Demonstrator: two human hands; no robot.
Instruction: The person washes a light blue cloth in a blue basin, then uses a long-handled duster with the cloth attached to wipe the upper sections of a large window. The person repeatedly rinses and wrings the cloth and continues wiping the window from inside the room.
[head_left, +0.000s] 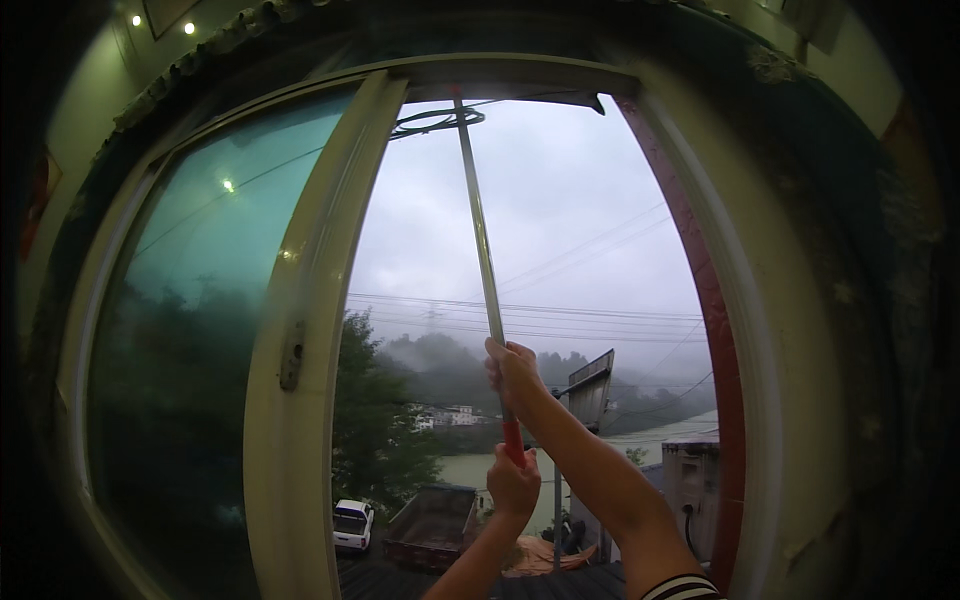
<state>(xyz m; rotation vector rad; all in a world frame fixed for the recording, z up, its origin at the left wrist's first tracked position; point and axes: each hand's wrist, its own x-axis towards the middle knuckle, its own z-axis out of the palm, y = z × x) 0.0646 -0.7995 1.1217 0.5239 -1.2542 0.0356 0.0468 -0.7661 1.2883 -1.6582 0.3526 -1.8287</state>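
A long metal pole (480, 225) runs upward through the open side of a sliding window, leaning slightly left. My left hand (514, 480) is wrapped around the red grip (513, 442) at its lower end. Higher up, my right hand (514, 373) grasps the bare shaft. A small red part (456, 90) shows at the pole's far tip, up by the top of the window opening; what it touches there I cannot tell. Near that tip, a coil of dark cable (431, 122) hangs outside, and the pole passes across it in my view.
The sliding pane's frame (300, 360), with a latch (292, 356), stands left of the opening. A red outer wall edge (705, 300) bounds it on the right. Outside are a solar panel (591, 386), a dark roof (559, 583), a truck bed (433, 525) and a white pickup (352, 523).
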